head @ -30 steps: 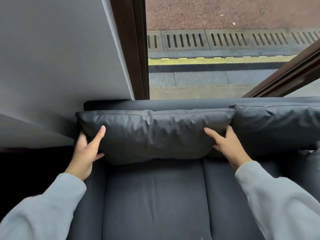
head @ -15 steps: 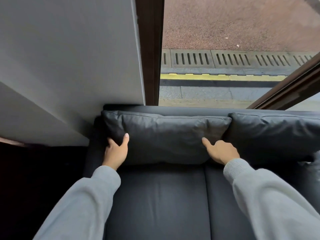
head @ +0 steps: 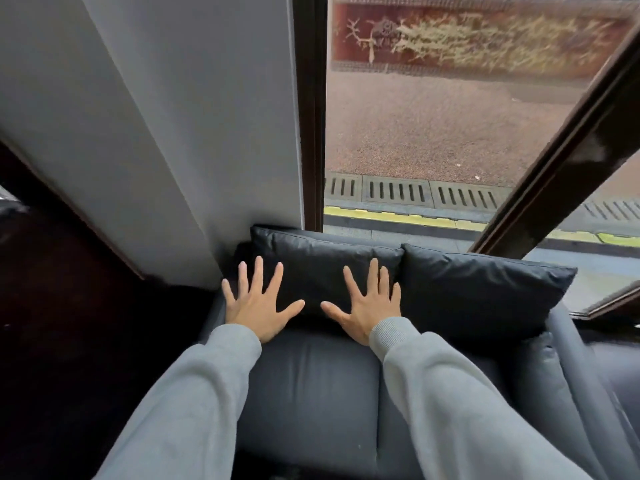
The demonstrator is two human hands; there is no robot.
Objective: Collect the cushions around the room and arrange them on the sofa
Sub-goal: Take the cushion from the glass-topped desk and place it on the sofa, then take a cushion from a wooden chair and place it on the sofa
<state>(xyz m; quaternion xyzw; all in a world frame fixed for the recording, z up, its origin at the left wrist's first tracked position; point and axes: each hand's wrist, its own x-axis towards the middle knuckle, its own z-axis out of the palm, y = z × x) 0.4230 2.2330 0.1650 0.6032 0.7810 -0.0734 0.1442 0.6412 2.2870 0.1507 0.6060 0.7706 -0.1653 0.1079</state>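
Note:
A dark grey cushion (head: 322,261) leans upright against the backrest at the left end of the dark grey sofa (head: 311,393). My left hand (head: 258,303) lies flat on its lower left part, fingers spread. My right hand (head: 367,306) presses flat on its lower right part, fingers spread too. Neither hand grips anything. A second dark grey cushion (head: 478,292) stands right beside the first, touching it, against the backrest on the right.
A white wall (head: 156,116) rises behind the sofa's left end. Dark window frames (head: 310,116) and glass stand behind the backrest, with pavement and drain grates outside. The sofa's right armrest (head: 568,358) bounds the seat. Dark floor lies to the left.
Both hands let go of the left cushion's ends and now press flat on its front with spread fingers. The view has pulled back and up.

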